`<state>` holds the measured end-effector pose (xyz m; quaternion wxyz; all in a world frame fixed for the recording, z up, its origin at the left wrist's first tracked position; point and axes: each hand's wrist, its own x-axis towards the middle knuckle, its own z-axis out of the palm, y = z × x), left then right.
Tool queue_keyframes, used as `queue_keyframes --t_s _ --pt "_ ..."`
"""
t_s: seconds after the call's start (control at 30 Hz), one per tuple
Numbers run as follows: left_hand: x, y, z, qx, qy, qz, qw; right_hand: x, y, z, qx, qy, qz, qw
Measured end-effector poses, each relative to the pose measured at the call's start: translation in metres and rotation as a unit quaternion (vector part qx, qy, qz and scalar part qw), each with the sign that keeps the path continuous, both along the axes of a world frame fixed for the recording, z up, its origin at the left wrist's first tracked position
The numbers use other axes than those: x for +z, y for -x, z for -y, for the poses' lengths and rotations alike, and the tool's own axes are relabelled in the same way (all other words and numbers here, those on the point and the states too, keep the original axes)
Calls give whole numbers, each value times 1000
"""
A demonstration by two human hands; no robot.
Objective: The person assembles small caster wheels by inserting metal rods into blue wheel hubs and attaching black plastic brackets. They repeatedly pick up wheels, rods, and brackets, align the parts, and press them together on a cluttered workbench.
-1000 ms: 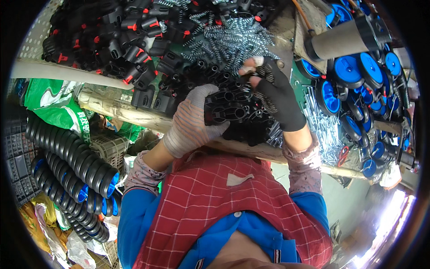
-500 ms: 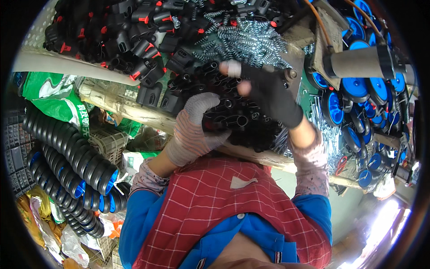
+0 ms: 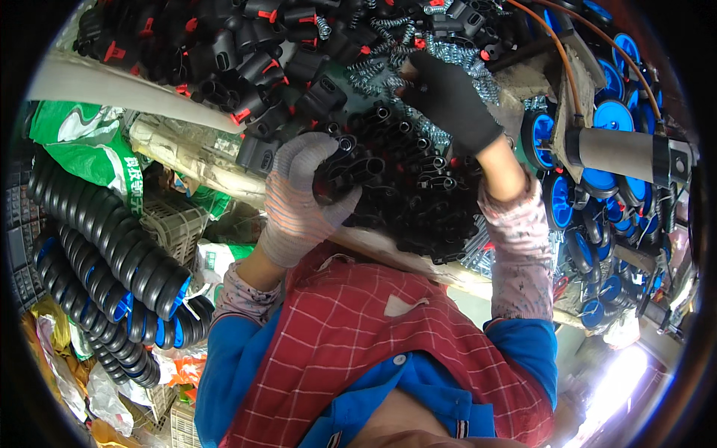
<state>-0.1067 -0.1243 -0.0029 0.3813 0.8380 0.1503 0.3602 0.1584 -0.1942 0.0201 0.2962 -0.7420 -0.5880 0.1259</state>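
Observation:
My left hand [image 3: 299, 196], in a pale glove with orange stripes, curls its fingers and thumb around a black plastic fitting [image 3: 357, 173] with a round open end. It is at the near-left side of a dense group of similar black fittings [image 3: 418, 203]. Farther back, my right hand [image 3: 453, 101] wears a black glove that leaves fingertips bare. It reaches over a heap of metal coil springs [image 3: 478, 72], its fingers bent close together at the springs. Anything between those fingertips is too small or hidden to make out.
Black housings with red tabs [image 3: 258, 67] pile up at the back left. Blue-hubbed wheels [image 3: 559, 200] crowd the right, by a grey cylinder [image 3: 624, 157] and orange hoses [image 3: 565, 63]. Stacked black wheels [image 3: 123, 239] lie left. A wooden table edge [image 3: 202, 164] runs before me.
My right hand has moved back from above the black fittings to the springs. My left hand has shifted slightly left and nearer, around a fitting. The whole view has shifted slightly.

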Motion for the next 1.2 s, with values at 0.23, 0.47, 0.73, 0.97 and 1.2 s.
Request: queue_keyframes --t_s 0.23,0.47,0.73,0.97,1.2 --pt "10 -11 21 2 -67 -34 997 55 46 81 117 -5 -92 989" --pt "10 -24 62 -28 -67 -28 997 72 65 126 148 0 200 969" --pt "-10 -58 86 -122 -56 -40 990 71 12 104 38 85 -60 994" --pt "5 -51 62 -160 -114 -136 971 -9 -15 -35 48 -30 25 998" --pt "17 -46 -33 85 -165 -98 978 -35 -9 -97 2 30 70 997"
